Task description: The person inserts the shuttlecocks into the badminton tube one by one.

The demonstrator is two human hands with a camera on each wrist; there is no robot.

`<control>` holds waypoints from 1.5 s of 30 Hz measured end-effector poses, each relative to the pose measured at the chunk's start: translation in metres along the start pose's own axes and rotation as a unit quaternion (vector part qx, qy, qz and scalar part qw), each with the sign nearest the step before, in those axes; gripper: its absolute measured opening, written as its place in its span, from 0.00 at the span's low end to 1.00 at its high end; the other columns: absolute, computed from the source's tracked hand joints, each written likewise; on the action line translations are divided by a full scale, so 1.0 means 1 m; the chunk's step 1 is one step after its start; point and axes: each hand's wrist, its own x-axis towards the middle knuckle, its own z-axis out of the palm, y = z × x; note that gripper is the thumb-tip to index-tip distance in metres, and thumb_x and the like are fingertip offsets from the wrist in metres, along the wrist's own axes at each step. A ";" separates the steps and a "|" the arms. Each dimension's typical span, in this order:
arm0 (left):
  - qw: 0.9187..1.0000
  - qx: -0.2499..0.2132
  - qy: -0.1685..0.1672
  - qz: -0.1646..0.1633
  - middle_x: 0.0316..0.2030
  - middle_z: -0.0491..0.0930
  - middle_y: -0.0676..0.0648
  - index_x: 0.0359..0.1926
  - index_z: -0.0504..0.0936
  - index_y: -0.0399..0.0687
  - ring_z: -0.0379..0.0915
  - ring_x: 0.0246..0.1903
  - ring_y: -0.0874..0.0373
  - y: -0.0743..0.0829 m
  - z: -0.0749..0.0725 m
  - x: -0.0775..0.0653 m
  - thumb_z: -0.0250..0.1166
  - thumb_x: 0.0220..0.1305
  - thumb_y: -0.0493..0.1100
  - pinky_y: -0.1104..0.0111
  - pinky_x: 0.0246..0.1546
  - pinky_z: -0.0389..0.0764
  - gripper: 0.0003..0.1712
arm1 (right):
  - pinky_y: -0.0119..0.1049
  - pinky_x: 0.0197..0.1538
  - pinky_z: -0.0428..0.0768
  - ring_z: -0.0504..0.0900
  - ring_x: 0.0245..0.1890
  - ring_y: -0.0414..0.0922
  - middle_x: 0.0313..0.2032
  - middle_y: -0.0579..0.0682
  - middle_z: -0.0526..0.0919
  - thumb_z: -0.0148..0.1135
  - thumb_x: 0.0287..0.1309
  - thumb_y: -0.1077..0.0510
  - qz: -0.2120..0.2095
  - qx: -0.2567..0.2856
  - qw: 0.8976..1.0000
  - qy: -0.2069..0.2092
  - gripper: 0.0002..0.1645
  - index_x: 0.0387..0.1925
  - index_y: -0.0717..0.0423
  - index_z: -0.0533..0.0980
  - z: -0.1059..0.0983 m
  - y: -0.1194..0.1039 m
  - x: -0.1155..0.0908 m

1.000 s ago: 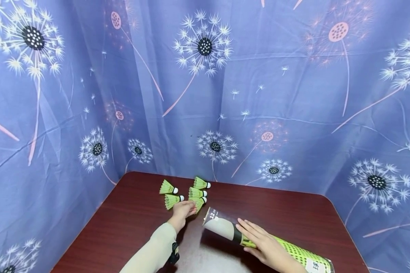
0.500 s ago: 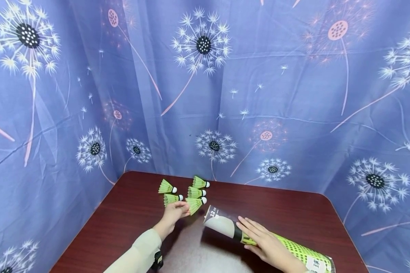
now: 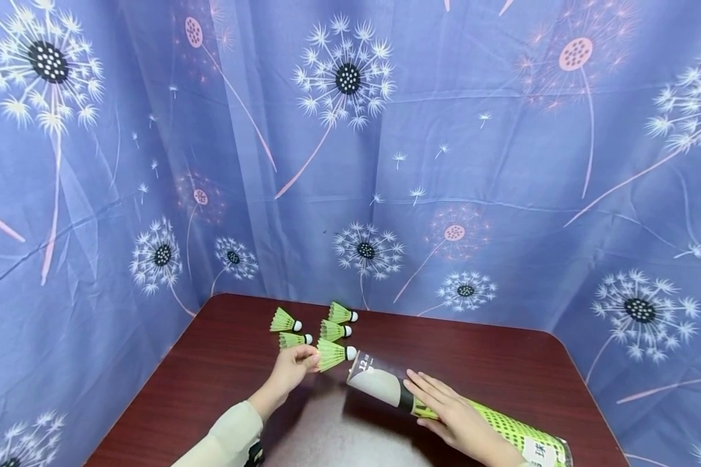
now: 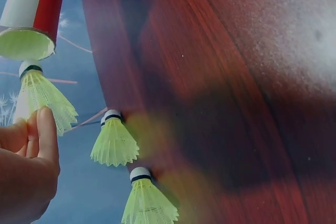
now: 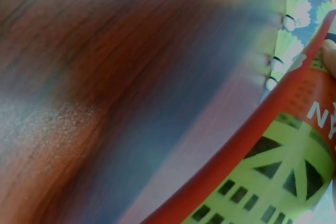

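Observation:
My left hand (image 3: 292, 370) pinches a yellow-green shuttlecock (image 3: 333, 355) by the skirt, its white cork pointing right. In the left wrist view that cork (image 4: 30, 67) is right at the mouth of the shuttlecock tube (image 4: 27, 44); whether they touch I cannot tell. The long tube (image 3: 502, 425) lies slantwise, yellow-green with a black band and a grey-white end section, and its open end faces left. Across its middle my right hand (image 3: 452, 415) holds it, fingers over the top and thumb on the near side. The right wrist view shows its red and green side (image 5: 283, 150).
Several more shuttlecocks (image 3: 285, 320) lie on the dark red-brown table (image 3: 473, 344) behind the left hand, in two small groups. A blue curtain (image 3: 350, 168) with dandelion print hangs along the table's back and sides.
My left hand has drawn the shuttlecock away from the group and toward the tube's mouth, turning its cork to face right. The right hand and tube have hardly moved.

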 end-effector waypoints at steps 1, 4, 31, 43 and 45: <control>1.000 0.005 -0.002 0.006 0.30 0.81 0.37 0.36 0.79 0.23 0.80 0.30 0.55 0.000 -0.001 -0.001 0.62 0.61 0.28 0.62 0.37 0.83 0.06 | 0.26 0.69 0.49 0.62 0.68 0.49 0.68 0.56 0.65 0.70 0.53 0.55 0.002 0.002 1.000 -0.003 0.44 0.69 0.55 0.62 0.000 0.000 0.000; 1.000 0.017 -0.010 0.024 0.30 0.82 0.34 0.35 0.79 0.23 0.80 0.30 0.53 0.001 -0.005 -0.004 0.62 0.61 0.27 0.61 0.36 0.83 0.05 | 0.26 0.69 0.49 0.61 0.69 0.47 0.68 0.57 0.66 0.71 0.51 0.55 0.002 -0.001 1.000 -0.002 0.45 0.69 0.55 0.62 0.001 0.000 0.000; 0.975 0.124 -0.106 0.154 0.22 0.80 0.43 0.27 0.82 0.36 0.72 0.23 0.67 0.008 0.009 -0.012 0.66 0.56 0.28 0.73 0.26 0.78 0.03 | 0.24 0.68 0.50 0.69 0.63 0.55 0.68 0.56 0.65 0.74 0.47 0.58 -0.009 0.003 1.000 0.001 0.49 0.70 0.54 0.62 0.005 -0.006 0.008; 0.983 0.128 -0.072 0.111 0.21 0.82 0.46 0.26 0.85 0.40 0.74 0.20 0.67 0.012 0.015 -0.018 0.70 0.54 0.31 0.74 0.22 0.77 0.03 | 0.25 0.68 0.50 0.62 0.68 0.47 0.68 0.55 0.65 0.72 0.49 0.57 -0.003 0.002 1.000 -0.002 0.46 0.69 0.55 0.63 0.002 -0.008 0.007; 0.983 0.128 -0.074 0.108 0.20 0.82 0.46 0.26 0.85 0.40 0.75 0.20 0.66 0.011 0.018 -0.020 0.69 0.55 0.32 0.74 0.21 0.77 0.03 | 0.25 0.69 0.50 0.64 0.67 0.50 0.68 0.55 0.65 0.72 0.49 0.57 -0.003 0.003 1.000 -0.003 0.46 0.69 0.55 0.62 0.003 -0.009 0.006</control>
